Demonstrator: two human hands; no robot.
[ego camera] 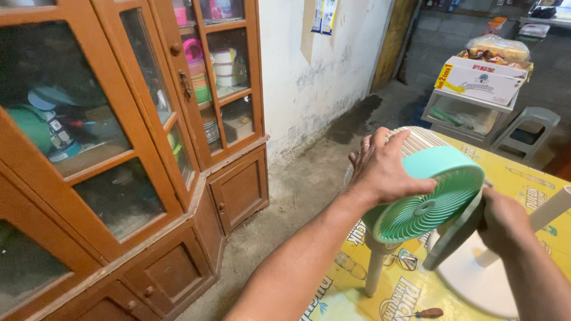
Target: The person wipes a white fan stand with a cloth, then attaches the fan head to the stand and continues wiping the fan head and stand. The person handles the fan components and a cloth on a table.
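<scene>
A small mint-green fan head (429, 201) with a ribbed rear grille is held up over a yellow printed table (535, 181). My left hand (383, 169) lies spread over its top and its white front grille (419, 138), fingers wrapped around the rim. My right hand (502, 220) grips the fan's green bracket (455, 235) on the right side. A white pole (550, 211) and a round white base (476, 279) lie on the table under my right hand.
A tall wooden cabinet (137, 196) with glass doors stands at the left, holding plastic containers and dishes. A screwdriver (416, 313) lies at the table's near edge. A cardboard box (482, 80) and grey stool (529, 128) stand on the concrete floor beyond.
</scene>
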